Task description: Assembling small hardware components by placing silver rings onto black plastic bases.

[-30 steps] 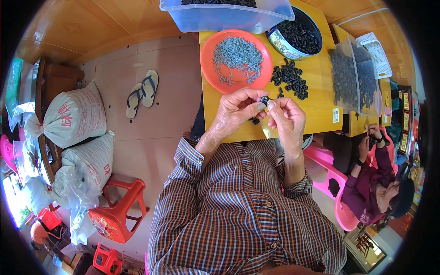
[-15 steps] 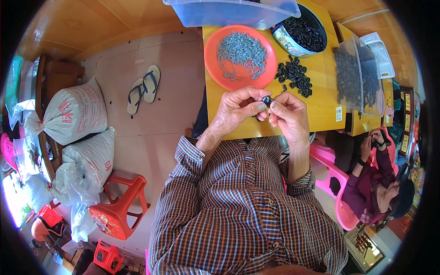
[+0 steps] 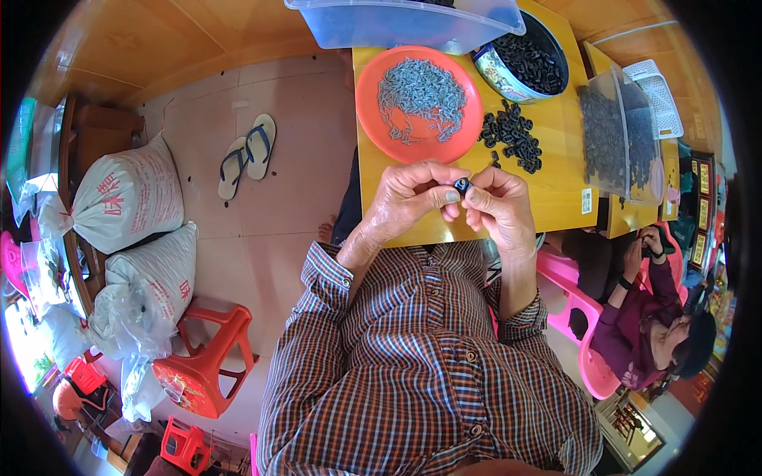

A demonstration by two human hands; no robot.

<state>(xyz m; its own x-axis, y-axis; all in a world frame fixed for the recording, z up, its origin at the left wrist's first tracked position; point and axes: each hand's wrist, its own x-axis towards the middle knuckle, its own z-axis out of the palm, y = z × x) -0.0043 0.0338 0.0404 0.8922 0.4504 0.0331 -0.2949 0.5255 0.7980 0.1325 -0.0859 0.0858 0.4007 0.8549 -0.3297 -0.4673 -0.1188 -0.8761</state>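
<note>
Between the fingertips of both hands I hold one small black part (image 3: 462, 186) with a hole in it, over the near edge of the yellow table (image 3: 413, 232). My left hand (image 3: 413, 198) pinches it from the left, my right hand (image 3: 502, 205) from the right. Its details are partly covered by my thumbs. Just beyond my hands lies a loose pile of similar black parts (image 3: 514, 141). An orange-red plate (image 3: 373, 131) holds many small grey metal pins or screws (image 3: 421, 91), too small to tell which.
Behind the plate stands a clear bluish plastic bin (image 3: 381, 30), beside a round tin (image 3: 508, 78) full of black parts. Another clear bin (image 3: 623, 143) is at the right. A person in maroon (image 3: 631, 337) sits right. Sandals (image 3: 258, 147), white sacks (image 3: 131, 190) and a red stool (image 3: 202, 357) are left.
Both hands have shifted slightly toward me with the black part still pinched between them. The part looks turned a little. Everything on the table appears unmoved.
</note>
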